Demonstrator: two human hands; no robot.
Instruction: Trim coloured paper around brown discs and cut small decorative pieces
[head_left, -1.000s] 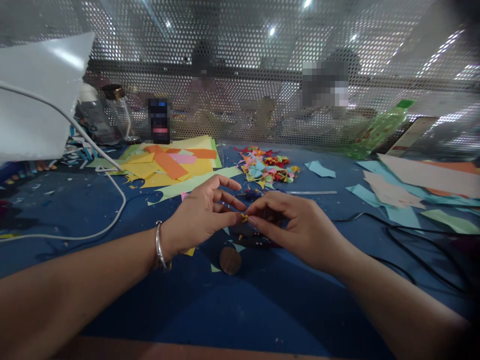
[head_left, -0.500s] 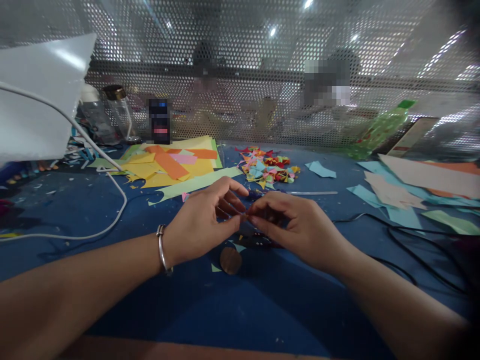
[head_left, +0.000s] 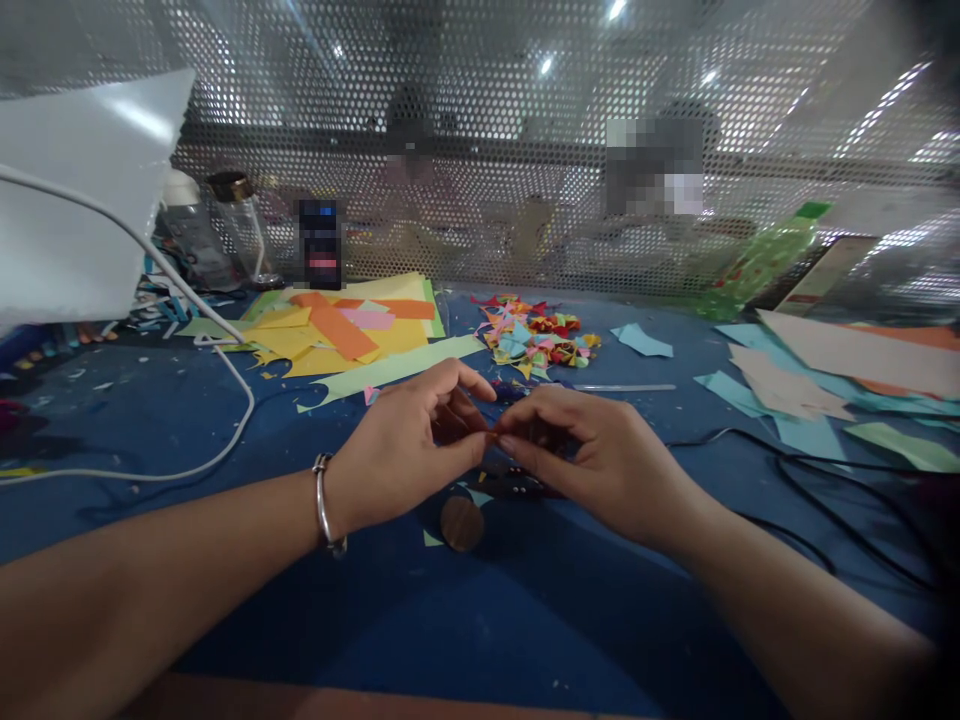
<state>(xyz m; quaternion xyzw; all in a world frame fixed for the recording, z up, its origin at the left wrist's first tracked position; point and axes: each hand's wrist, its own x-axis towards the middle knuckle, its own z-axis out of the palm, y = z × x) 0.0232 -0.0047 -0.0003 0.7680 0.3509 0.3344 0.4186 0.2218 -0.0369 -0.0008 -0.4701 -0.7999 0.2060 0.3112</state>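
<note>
Nearest on the blue worktop (head_left: 450, 620) lies a small brown disc (head_left: 461, 522). Just above it the left hand (head_left: 409, 440), a metal bangle (head_left: 324, 502) at its wrist, and the right hand (head_left: 600, 455) meet fingertip to fingertip. Both are pinched tight on a tiny paper piece (head_left: 492, 436), which is held just over the worktop and almost hidden between the fingers. Beyond them sits a heap of small folded coloured papers (head_left: 536, 340), with yellow and orange sheets (head_left: 345, 325) to its left. A perforated metal screen (head_left: 480, 150) stands behind.
</note>
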